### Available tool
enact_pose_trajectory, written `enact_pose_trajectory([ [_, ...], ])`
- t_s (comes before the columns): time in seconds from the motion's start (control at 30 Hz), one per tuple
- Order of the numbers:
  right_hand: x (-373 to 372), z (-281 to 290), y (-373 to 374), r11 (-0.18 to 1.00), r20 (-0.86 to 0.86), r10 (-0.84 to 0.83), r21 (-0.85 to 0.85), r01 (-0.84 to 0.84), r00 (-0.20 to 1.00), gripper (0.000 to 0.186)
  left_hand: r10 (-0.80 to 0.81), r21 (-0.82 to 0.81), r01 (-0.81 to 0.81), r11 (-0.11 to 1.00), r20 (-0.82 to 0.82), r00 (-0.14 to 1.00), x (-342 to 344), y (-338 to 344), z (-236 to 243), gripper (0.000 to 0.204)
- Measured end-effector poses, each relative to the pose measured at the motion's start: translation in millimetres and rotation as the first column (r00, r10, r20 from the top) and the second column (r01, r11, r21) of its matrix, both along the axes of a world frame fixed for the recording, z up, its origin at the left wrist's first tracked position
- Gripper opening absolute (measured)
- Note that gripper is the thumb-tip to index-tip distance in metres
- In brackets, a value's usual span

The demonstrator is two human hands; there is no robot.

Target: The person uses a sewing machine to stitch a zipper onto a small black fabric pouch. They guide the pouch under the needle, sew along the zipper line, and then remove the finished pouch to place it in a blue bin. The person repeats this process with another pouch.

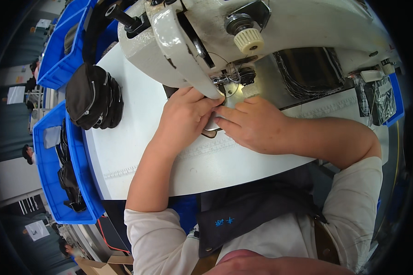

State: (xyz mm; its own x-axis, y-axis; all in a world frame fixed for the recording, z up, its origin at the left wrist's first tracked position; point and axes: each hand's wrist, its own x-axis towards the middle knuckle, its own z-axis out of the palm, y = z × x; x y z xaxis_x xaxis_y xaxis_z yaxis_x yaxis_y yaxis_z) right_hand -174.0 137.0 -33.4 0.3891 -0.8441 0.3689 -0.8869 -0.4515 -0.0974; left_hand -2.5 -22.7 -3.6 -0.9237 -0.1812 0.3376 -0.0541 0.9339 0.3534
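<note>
Both hands meet at the needle area of a white sewing machine. A dark fabric piece lies under them, mostly hidden, one dark corner showing beyond my left knuckles. My left hand is closed, thumb and fingers pinched at the piece beside the presser foot. From the other side comes my right hand, its fingers bent and pressed together against the same piece, fingertips almost touching the left ones. A small brown-edged bit pokes out below the fingers; whether it belongs to the piece I cannot tell.
At the left of the white table stands a pile of dark zippered pouches. Blue bins line that side. Dark striped panels are stacked under the machine arm. Plastic-wrapped packs sit at the far right.
</note>
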Motion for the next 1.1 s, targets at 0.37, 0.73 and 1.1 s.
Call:
enact_pose_trajectory([
  [0.37, -2, 3, -3, 0.997, 0.051, 0.049, -0.055, -0.046, 0.998, 0.025, 0.082, 0.068, -0.090, 0.994, 0.108, 0.991, 5, 8, 3, 0.035],
  [0.73, -4, 9, -5, 0.997, 0.042, -0.007, 0.074, 0.004, 0.999, 0.049, 0.247, -0.031, -0.245, 0.969, 0.149, 0.957, -3, 24, 1, 0.033],
  [1.1, -2, 6, -9, 0.998, 0.074, -0.009, 0.064, 0.004, 0.997, 0.044, 0.196, -0.048, -0.193, 0.980, 0.058, 0.979, 3, 16, -3, 0.033],
])
